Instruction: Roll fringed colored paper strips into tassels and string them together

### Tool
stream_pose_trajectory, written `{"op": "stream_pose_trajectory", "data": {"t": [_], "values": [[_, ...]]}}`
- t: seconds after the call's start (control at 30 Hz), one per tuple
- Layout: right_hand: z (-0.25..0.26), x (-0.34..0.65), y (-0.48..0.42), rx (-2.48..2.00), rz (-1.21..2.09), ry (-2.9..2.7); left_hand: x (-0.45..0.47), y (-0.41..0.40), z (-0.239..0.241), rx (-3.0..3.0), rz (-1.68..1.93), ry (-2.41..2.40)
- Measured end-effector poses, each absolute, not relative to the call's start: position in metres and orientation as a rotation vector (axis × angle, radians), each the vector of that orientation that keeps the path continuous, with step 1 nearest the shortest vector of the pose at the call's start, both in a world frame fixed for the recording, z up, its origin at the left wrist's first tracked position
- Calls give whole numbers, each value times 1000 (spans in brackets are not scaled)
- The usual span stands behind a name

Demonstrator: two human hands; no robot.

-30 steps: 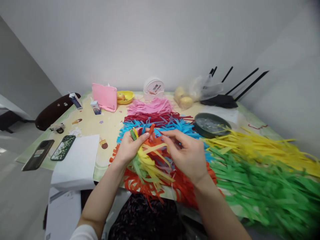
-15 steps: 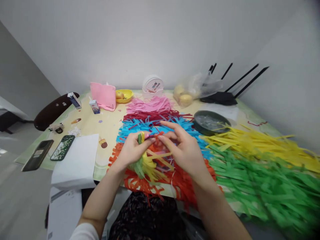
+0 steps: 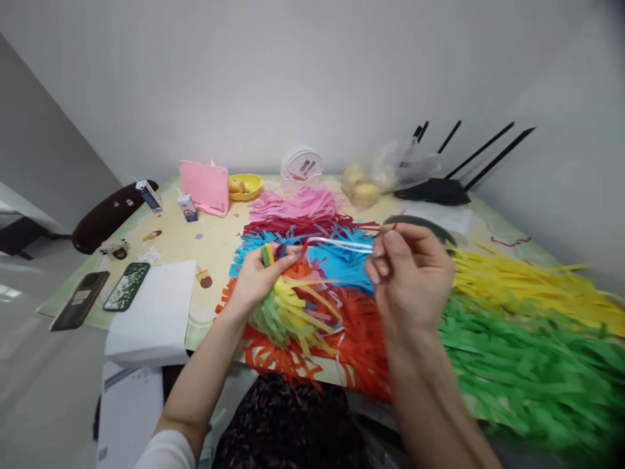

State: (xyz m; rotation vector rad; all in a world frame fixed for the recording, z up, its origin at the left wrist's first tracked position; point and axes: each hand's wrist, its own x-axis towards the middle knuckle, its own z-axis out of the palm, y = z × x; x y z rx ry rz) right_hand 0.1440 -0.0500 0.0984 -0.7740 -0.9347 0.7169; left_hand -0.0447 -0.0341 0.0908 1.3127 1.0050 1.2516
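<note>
My left hand (image 3: 258,277) is closed on the top of a multicoloured paper tassel (image 3: 288,309). Its yellow, green and red strips hang down below my fingers. From that top a white string (image 3: 342,245), doubled into two strands, stretches across to my right hand (image 3: 415,267), which pinches its far end. Fringed strips of blue paper (image 3: 336,260) and orange-red paper (image 3: 364,339) lie beneath both hands. Behind them are dark red fringe (image 3: 303,225) and pink fringe (image 3: 297,203). My right hand partly hides a dark round bowl (image 3: 442,234).
Yellow fringe (image 3: 517,280) and green fringe (image 3: 527,365) spread over the table's right side. At the back stand a pink case (image 3: 205,187), a yellow bowl (image 3: 254,187), a bag of fruit (image 3: 361,189) and a black router (image 3: 434,191). Two phones (image 3: 127,286) and white paper (image 3: 151,312) lie left.
My right hand has moved right, away from my left hand, drawing the white string out between them. My left hand still grips the tassel in nearly the same place.
</note>
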Motion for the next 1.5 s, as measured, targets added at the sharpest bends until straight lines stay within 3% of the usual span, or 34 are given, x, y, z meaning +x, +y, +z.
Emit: {"op": "stream_pose_trajectory", "data": {"t": [0.2, 0.8, 0.93, 1.1, 1.2, 1.37, 1.5], "values": [[100, 127, -69, -1105, 212, -1676, -48, -34, 91, 1159, 1308, 1076], [91, 109, -69, -1103, 133, -1752, -44, -43, 95, 1275, 1375, 1054], [92, 110, -66, -1154, 272, -1679, -42, -43, 95, 1404, 1355, 1103], [89, 119, -52, -1049, 1021, -1502, -42, -46, 92, 1598, 1199, 1080], [87, 121, -44, -1017, 1174, -1398, -40, -45, 86, 1637, 1145, 1137], [98, 141, -35, -740, 828, -827, -50, -30, 82, 1561, 1106, 1166], [111, 172, -31, -725, 462, -699, -76, -17, 90, 1508, 1285, 1144]]}}
